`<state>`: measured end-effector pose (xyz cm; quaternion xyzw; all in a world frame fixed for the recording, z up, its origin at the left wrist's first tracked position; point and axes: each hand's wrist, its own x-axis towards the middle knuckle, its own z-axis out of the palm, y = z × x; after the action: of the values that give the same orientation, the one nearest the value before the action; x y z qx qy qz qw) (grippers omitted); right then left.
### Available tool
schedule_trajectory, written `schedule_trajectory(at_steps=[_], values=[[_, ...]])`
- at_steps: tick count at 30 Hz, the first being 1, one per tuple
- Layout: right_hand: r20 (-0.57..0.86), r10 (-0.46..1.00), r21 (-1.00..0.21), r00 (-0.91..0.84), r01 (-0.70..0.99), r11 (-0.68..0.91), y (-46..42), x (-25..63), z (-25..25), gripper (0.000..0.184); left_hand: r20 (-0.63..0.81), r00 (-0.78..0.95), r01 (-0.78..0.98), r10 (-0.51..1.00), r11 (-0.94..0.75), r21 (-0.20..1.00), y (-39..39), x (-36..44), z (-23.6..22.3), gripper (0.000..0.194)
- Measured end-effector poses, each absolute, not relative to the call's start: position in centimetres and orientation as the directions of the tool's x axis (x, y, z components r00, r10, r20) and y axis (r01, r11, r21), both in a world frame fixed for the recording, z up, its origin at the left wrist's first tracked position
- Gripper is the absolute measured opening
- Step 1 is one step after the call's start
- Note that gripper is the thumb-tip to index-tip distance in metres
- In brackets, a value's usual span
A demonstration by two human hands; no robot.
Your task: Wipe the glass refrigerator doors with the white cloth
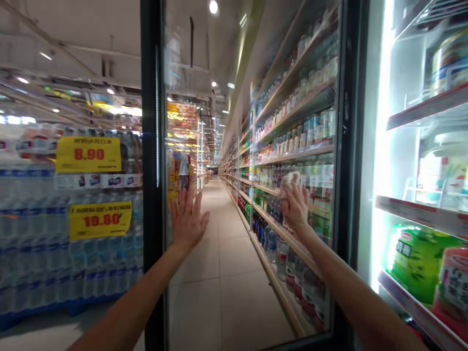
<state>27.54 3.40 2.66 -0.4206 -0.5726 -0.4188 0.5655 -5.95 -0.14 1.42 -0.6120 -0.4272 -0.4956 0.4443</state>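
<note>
A dark-framed glass door (151,136) stands open in front of me, with the aisle and stocked shelves showing in its pane. My left hand (188,219) is spread on the left side of the glass, fingers pointing up, holding nothing. On the right half of the pane, my right hand (295,204) presses a crumpled white cloth (290,180) to the glass. The fingers are bent over the cloth, and part of it is hidden beneath them. Both arms reach up from the bottom of the view.
To the right is a lit cooler with shelves (420,209) holding drinks, among them a green pack (420,258). At left, bottled water packs (32,234) are stacked on a blue pallet (36,312), with yellow price signs (88,154) in front.
</note>
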Motion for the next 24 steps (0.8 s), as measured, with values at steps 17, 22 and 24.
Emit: schedule_trajectory(at_steps=[17,22,24], values=[[0.961,-0.03,-0.258,0.276,0.926,0.275,3.3,28.2,3.9,0.044,0.985,0.141,0.966,0.097,-0.232,-0.115,-0.2,-5.8,1.3,0.061],[0.992,0.013,-0.123,0.125,0.941,0.314,2.6,24.5,3.3,0.044,0.985,0.118,0.964,0.129,-0.254,-0.082,-0.2,-5.6,1.4,0.062],[0.975,0.047,0.186,-0.218,0.911,0.369,2.1,21.6,1.6,0.041,0.982,0.11,0.961,0.151,-0.269,-0.067,-0.3,-5.6,1.5,0.062]])
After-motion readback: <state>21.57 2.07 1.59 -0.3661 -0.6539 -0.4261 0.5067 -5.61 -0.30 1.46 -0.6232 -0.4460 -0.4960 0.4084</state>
